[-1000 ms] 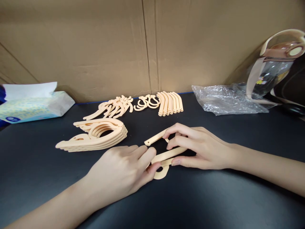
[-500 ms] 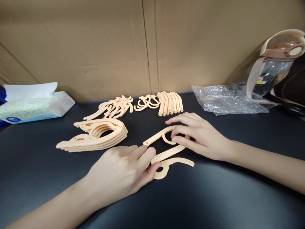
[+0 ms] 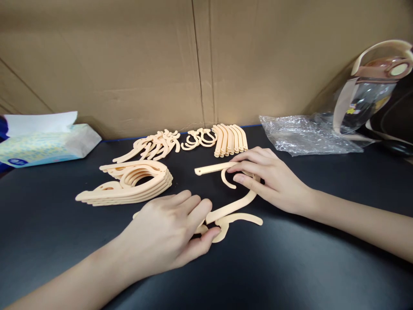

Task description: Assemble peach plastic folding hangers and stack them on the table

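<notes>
My right hand [image 3: 267, 178] grips the upper bend of a cream plastic folding hanger [image 3: 232, 208] over the black table. The hanger's hook [image 3: 227, 180] curls out under the fingers, and one arm [image 3: 211, 169] points left with a small hole at its tip. At the other arm's lower end, my left hand [image 3: 171, 228] is closed over a flat, curved cream hanger piece [image 3: 243, 218]. Its thumb presses near the piece's rounded part; the fingers hide much of that joint. Left of the hands lies a stack of cream hangers [image 3: 135, 189].
Along the back lie loose curved pieces [image 3: 155, 145], hooks [image 3: 199, 138] and a row of straight arms [image 3: 229, 140]. A tissue pack [image 3: 48, 142] sits at left. Clear plastic wrap [image 3: 300, 135] and a bottle [image 3: 371, 94] are at right, before a cardboard wall [image 3: 129, 64].
The hanger's upper arm has swung away from the lower arm, and the hook has turned with it. My right hand has shifted slightly up; the left-hand piece has tilted a little.
</notes>
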Action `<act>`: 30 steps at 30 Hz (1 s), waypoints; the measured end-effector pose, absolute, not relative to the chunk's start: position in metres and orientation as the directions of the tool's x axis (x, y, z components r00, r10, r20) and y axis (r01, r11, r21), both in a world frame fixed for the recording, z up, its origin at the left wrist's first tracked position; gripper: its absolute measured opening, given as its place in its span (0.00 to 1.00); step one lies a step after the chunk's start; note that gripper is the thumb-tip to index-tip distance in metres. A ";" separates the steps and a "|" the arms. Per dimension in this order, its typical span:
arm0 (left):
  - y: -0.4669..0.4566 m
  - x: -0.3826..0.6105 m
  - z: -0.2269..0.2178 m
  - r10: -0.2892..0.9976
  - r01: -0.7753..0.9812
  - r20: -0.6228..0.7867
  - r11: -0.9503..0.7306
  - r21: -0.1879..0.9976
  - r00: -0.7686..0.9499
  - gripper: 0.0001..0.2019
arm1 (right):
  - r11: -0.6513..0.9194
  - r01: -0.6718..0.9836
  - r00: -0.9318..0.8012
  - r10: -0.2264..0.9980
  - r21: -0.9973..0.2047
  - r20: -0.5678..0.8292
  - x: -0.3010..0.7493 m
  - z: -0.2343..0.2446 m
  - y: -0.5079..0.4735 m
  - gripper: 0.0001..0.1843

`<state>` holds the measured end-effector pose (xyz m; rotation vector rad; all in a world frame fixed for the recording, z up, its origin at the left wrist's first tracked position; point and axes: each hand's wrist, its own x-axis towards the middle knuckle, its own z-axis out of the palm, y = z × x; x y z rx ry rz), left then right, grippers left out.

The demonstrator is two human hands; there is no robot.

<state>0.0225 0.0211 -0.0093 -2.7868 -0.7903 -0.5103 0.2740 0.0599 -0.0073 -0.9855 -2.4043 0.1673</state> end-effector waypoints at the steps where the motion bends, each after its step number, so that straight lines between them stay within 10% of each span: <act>1: 0.021 0.023 -0.008 0.478 0.531 0.365 -0.846 -0.053 0.799 0.10 | 0.714 0.630 -0.573 0.694 -0.307 0.436 0.274 -0.008 0.060 0.15; 9: 0.023 0.024 0.002 0.441 0.430 0.264 -0.897 0.099 0.858 0.08 | 0.641 0.683 -0.482 0.756 -0.351 0.443 0.275 -0.008 0.061 0.15; 30: 0.024 0.017 -0.016 0.554 0.580 0.344 -0.814 0.035 0.758 0.25 | 0.542 0.709 -0.374 0.832 -0.452 0.410 0.275 -0.010 0.063 0.17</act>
